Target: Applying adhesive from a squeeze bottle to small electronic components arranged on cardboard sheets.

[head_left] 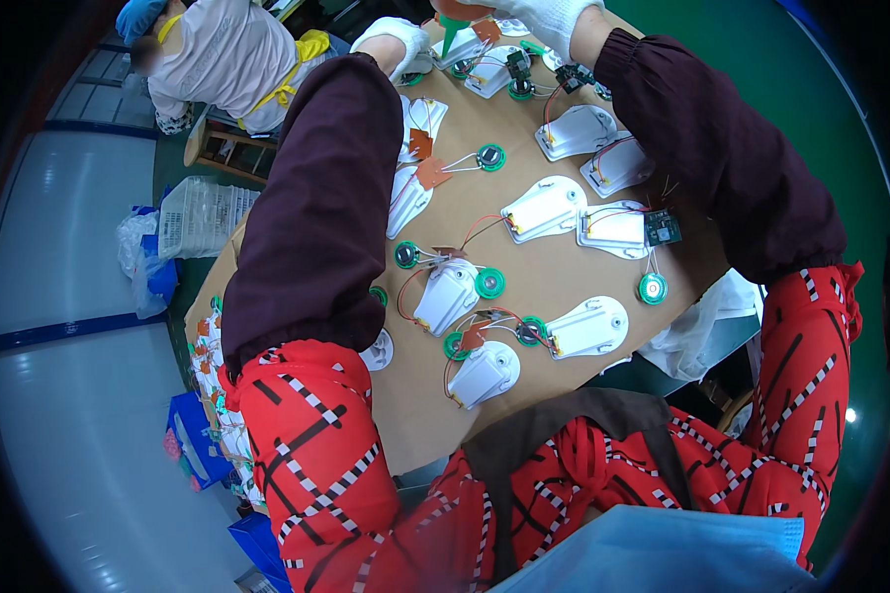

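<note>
- white plastic shell (pixel 487 71) at the far edge of the brown table (pixel 554 272) is the piece we are working on; it lies just under the green nozzle (pixel 449 38) with a small circuit board (pixel 517 65) beside it.
- we judge the step in hand to be dabbing glue or sealant onto that shell from the nozzle, near the start of the batch, since the shells closer to us look untouched.
- our right hand (pixel 539 17), in a white glove, is closed around an orange bottle (pixel 462 10) that carries the nozzle, tip pointing down at the shell.
- our left hand (pixel 398 42), also gloved, rests at the table's far edge just left of the shell; we cannot tell whether its fingers pinch anything, as the sleeve hides them.
- both arms reach well forward, dark sleeves stretched over the table, elbows wide.
- the next move, we think, calls for a steady tip, a small squeeze, and keeping clear of the thin red wires (pixel 480 225).
- more shells, such as one near us (pixel 589 327), lie in rows with green round speakers (pixel 489 283) wired to them.
- another person (pixel 229 54) works at the far left.
</note>
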The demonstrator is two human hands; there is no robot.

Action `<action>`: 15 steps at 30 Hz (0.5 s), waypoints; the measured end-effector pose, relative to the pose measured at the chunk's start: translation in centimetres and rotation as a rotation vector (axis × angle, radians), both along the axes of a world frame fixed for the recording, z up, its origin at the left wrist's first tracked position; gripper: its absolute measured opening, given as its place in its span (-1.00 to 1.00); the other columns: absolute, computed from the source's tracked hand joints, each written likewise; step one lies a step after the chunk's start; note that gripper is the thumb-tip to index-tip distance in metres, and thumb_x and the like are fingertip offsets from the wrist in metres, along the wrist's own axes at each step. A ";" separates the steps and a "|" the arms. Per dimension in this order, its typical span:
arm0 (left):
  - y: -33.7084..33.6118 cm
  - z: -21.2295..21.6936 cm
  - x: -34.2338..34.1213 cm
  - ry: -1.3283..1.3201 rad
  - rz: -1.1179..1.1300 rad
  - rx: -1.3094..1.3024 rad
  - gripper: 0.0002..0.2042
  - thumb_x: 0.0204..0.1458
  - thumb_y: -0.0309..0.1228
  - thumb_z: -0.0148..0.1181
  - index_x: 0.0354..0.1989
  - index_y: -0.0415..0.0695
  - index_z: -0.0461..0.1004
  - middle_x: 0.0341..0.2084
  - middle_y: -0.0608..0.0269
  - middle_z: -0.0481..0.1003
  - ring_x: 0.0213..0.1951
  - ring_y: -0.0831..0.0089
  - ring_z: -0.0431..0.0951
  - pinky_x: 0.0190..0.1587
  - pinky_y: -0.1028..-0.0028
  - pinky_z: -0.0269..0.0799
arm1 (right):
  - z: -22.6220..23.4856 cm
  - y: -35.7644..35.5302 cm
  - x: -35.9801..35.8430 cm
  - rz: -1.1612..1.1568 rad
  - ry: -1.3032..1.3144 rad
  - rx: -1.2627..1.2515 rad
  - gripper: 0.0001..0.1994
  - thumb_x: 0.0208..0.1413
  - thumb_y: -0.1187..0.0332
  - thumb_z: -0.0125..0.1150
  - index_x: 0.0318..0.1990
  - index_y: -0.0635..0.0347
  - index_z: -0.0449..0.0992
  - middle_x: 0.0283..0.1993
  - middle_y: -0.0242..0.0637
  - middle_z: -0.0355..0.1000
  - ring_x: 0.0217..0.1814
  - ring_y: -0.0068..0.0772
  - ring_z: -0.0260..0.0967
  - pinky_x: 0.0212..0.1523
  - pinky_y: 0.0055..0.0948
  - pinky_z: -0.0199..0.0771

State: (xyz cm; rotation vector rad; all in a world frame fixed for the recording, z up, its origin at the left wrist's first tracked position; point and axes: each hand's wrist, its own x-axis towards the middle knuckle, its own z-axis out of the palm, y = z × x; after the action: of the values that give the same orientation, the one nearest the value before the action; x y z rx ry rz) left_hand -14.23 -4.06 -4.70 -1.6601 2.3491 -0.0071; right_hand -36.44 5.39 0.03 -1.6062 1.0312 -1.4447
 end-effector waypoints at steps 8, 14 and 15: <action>0.4 0.2 -0.3 0.237 0.135 0.115 -0.78 0.01 -0.27 0.22 -0.20 -0.02 0.63 -0.27 0.15 0.57 -0.18 0.15 0.55 -0.10 0.37 0.49 | -1.2 -2.5 -0.1 0.138 -0.246 -0.083 -0.53 -0.19 0.40 0.46 -0.05 0.28 0.47 -0.16 -0.25 0.51 -0.17 -0.46 0.47 -0.17 -0.44 0.52; 0.0 -0.2 -0.2 0.263 0.134 0.130 -0.80 -0.01 -0.28 0.25 -0.23 -0.02 0.64 -0.29 0.16 0.57 -0.21 0.16 0.56 -0.12 0.38 0.50 | -1.6 -3.7 0.1 0.075 -0.184 -0.018 -0.53 -0.17 0.39 0.44 -0.03 0.27 0.46 -0.15 -0.26 0.51 -0.15 -0.46 0.47 -0.14 -0.44 0.50; 0.0 -0.2 0.0 0.187 0.097 0.085 -0.80 -0.01 -0.28 0.25 -0.23 -0.02 0.64 -0.30 0.15 0.57 -0.21 0.16 0.56 -0.12 0.38 0.50 | -1.5 -3.6 0.2 0.079 -0.185 -0.017 -0.53 -0.17 0.39 0.44 -0.03 0.27 0.46 -0.15 -0.26 0.51 -0.15 -0.46 0.47 -0.14 -0.44 0.50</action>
State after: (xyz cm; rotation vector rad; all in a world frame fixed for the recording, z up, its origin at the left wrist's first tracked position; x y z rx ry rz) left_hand -14.26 -4.09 -4.91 -1.8003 2.3601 0.2746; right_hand -36.22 1.84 -1.52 -1.4774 0.8428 -1.5193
